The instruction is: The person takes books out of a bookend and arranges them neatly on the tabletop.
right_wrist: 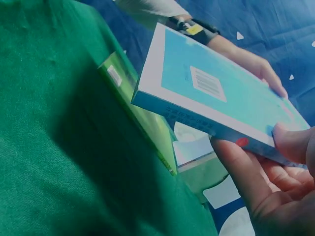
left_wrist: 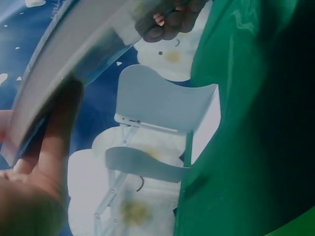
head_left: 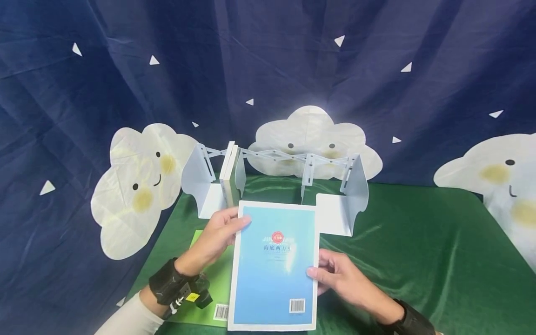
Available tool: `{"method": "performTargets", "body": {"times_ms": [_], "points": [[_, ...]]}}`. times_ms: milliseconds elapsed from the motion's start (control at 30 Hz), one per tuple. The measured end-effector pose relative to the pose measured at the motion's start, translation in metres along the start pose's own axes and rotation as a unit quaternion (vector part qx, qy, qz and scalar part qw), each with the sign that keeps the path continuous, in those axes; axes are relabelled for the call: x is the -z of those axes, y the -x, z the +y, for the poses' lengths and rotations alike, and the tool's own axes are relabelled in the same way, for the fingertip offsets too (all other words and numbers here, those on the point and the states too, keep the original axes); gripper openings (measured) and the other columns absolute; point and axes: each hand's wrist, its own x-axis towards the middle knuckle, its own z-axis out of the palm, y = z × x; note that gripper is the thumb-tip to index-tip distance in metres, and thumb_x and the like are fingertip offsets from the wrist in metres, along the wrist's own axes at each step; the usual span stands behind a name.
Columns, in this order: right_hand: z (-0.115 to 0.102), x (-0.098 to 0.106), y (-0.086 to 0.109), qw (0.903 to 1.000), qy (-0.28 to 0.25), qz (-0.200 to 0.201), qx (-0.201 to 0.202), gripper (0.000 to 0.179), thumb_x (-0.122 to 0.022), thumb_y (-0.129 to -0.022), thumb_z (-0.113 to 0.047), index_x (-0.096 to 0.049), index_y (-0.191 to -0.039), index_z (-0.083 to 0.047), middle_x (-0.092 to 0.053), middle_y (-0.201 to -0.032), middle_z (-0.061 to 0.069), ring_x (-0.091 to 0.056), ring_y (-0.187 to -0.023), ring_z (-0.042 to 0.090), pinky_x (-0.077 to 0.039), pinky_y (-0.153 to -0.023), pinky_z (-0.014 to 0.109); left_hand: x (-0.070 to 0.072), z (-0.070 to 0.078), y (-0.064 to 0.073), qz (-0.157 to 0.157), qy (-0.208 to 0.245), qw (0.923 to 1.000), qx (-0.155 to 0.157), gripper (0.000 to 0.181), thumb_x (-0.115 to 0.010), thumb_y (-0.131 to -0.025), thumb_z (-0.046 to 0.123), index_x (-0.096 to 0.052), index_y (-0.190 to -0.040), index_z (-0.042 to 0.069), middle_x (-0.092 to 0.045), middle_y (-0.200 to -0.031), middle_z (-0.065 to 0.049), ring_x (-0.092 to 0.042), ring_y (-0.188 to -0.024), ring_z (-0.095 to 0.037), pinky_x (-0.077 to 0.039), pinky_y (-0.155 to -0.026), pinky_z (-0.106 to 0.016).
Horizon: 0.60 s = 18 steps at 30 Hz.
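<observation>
A: What are the hands holding?

B: Both grip one blue book with a white border (head_left: 268, 279); the left hand (head_left: 217, 236) has it by the upper left edge, thumb on the cover and fingers behind, while the right hand (head_left: 340, 273) pinches it lower down on the right edge, thumb on the cover too

A: Where is that book?

B: Raised over the green tablecloth (head_left: 423, 237), in front of the white extendable bookend rack (head_left: 332, 214), with its barcode (head_left: 297, 305) near the lower right corner

A: What lies by it?

B: A green book (head_left: 217, 274), flat on the cloth, partly hidden by the blue one in the head view

A: And in the rack?

B: Two slim books (head_left: 229, 174) stand upright side by side in the left section; a dark blue curtain (head_left: 289, 56) with smiling clouds hangs behind
</observation>
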Motion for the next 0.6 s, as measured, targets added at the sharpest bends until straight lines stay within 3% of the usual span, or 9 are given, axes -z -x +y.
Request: {"method": "performTargets", "body": {"times_ms": [133,233,367,600], "points": [[-0.003,0.005,0.005,0.9997,-0.001,0.015,-0.018,0.032,-0.055,-0.095,-0.006,-0.048,-0.123,0.009,-0.064,-0.104,0.028,-0.066,-0.086,0.036,-0.056,-0.062,0.051,-0.003,-0.013,-0.007,0.06,-0.04,0.9971,0.023,0.028,-0.061,-0.093,0.016,-0.057,-0.111,-0.005,-0.07,-0.093,-0.018,-0.066,-0.081,-0.037,-0.056,-0.067,-0.051],[-0.004,0.01,0.008,0.9989,0.004,0.025,-0.039,0.034,-0.055,-0.095,-0.008,-0.048,-0.124,0.008,-0.064,-0.106,0.028,-0.066,-0.088,0.035,-0.056,-0.063,0.05,-0.007,-0.018,-0.013,0.09,-0.122,0.9875,0.042,0.027,-0.065,-0.091,0.022,-0.061,-0.108,0.002,-0.071,-0.086,-0.012,-0.067,-0.075,-0.031,-0.057,-0.065,-0.047],[-0.002,0.015,0.011,0.9966,0.004,0.04,-0.072,0.034,-0.057,-0.095,-0.01,-0.049,-0.123,0.009,-0.064,-0.104,0.027,-0.066,-0.087,0.036,-0.057,-0.063,0.049,-0.008,-0.029,-0.022,0.088,-0.216,0.9707,0.058,0.029,-0.066,-0.089,0.035,-0.063,-0.102,0.009,-0.072,-0.081,-0.005,-0.067,-0.066,-0.024,-0.057,-0.057,-0.04],[0.009,0.014,0.013,0.9917,-0.013,0.046,-0.119,0.03,-0.057,-0.095,-0.011,-0.05,-0.112,0.013,-0.066,-0.098,0.025,-0.066,-0.082,0.036,-0.057,-0.063,0.046,-0.006,-0.046,-0.025,0.08,-0.301,0.9477,0.07,0.027,-0.065,-0.088,0.042,-0.063,-0.086,0.015,-0.067,-0.073,-0.002,-0.062,-0.051,-0.021,-0.055,-0.049,-0.045]]}}
